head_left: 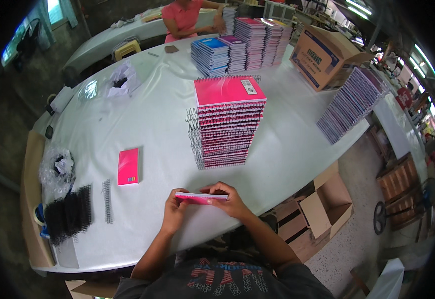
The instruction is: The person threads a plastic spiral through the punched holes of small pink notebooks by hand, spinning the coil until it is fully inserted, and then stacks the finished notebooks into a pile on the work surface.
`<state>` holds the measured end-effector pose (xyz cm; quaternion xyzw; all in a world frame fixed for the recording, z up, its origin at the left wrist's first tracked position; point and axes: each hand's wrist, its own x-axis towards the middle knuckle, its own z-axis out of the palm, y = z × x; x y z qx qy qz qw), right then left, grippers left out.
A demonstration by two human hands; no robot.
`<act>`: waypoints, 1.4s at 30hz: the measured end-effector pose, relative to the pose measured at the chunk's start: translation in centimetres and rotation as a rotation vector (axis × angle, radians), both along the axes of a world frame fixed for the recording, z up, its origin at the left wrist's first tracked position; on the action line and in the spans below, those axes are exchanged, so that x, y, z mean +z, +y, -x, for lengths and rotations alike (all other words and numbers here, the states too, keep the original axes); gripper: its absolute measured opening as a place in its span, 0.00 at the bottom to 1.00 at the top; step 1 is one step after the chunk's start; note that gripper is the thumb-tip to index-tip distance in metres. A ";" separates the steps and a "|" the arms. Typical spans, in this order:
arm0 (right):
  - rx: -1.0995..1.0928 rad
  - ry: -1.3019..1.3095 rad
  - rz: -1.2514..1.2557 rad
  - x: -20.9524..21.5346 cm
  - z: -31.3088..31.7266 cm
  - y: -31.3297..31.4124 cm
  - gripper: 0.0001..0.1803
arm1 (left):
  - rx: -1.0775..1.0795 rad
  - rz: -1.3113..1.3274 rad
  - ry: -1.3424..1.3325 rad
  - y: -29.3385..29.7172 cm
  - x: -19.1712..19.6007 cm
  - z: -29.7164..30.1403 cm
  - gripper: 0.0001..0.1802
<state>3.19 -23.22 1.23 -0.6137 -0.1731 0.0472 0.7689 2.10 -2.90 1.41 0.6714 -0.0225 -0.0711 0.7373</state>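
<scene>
Both hands hold one pink notebook (pixel 201 200) close to the table's near edge, its edge tipped up toward me. My left hand (pixel 174 208) grips its left end, fingers closed round it. At the other end, my right hand (pixel 229 200) is closed on it, with fingers bent over the top edge. Just beyond stands a tall stack of pink spiral notebooks (pixel 230 92), with wire coils sticking out at its left side. To the left lies a single pink notebook (pixel 128 167), flat on the table. A loose wire coil (pixel 108 201) is beside a pile of black coils (pixel 69 215).
The white-covered table (pixel 157 129) also bears stacks of blue notebooks (pixel 210 56), purple-edged notebooks (pixel 349 104), a cardboard box (pixel 322 57) and crumpled plastic (pixel 57 167). Across it, a person in a pink shirt (pixel 182 20) reaches toward the stacks. An open carton (pixel 327 202) sits low at right.
</scene>
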 end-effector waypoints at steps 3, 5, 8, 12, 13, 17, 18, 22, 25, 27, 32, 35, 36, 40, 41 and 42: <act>0.070 -0.014 0.065 0.4 0.2 0.5 0.12 | 0.028 -0.196 -0.207 -0.2 -0.1 1.1 0.17; 0.077 -0.084 0.193 0.5 0.3 0.2 0.14 | 0.012 -0.650 -0.412 2.0 0.6 0.3 0.19; 0.098 -0.045 0.183 -0.2 0.5 -0.2 0.17 | 0.405 -1.167 -0.477 7.7 0.9 -1.7 0.23; 0.048 -0.121 0.242 1.1 0.7 0.4 0.16 | 0.916 -1.783 -0.036 17.6 0.2 -2.0 0.17; -0.007 -0.136 0.240 1.2 0.8 0.6 0.16 | 0.923 -1.787 -0.033 18.7 -0.1 -1.6 0.17; -0.026 -0.121 0.243 0.7 0.7 0.2 0.15 | 0.778 -1.574 0.059 19.7 0.2 -1.0 0.17; -0.026 -0.114 0.247 0.5 0.7 0.1 0.15 | 0.795 -1.510 0.030 19.5 0.5 -0.9 0.16; -0.037 -0.115 0.249 0.2 0.6 -0.3 0.15 | 0.885 -1.502 0.015 20.2 2.1 -0.9 0.16; -0.073 -0.128 0.245 0.2 0.6 -0.1 0.14 | 1.019 -1.343 -0.012 20.2 4.3 -1.1 0.15; -0.087 -0.139 0.240 0.2 0.6 0.2 0.12 | 1.000 -1.289 -0.240 20.9 3.4 -1.5 0.15; -0.126 -0.107 0.264 -0.4 0.5 -0.2 0.14 | 0.295 -0.729 -0.076 11.1 7.4 -0.9 0.19; -0.137 -0.019 0.227 0.1 0.5 0.0 0.14 | -0.098 -0.628 -0.123 7.6 7.5 -0.9 0.16; -0.121 0.002 0.224 0.2 0.5 0.1 0.14 | -0.092 -0.632 -0.097 7.1 7.0 -1.1 0.16; -0.153 0.049 0.236 0.4 0.4 0.4 0.14 | -0.181 -0.640 -0.165 6.1 5.4 -2.2 0.17; -0.150 0.059 0.208 0.2 0.3 0.4 0.14 | -0.195 -0.665 -0.159 6.0 5.3 -2.5 0.18; -0.148 0.069 0.179 0.1 0.2 0.4 0.14 | -0.196 -0.668 -0.149 5.9 5.3 -2.5 0.18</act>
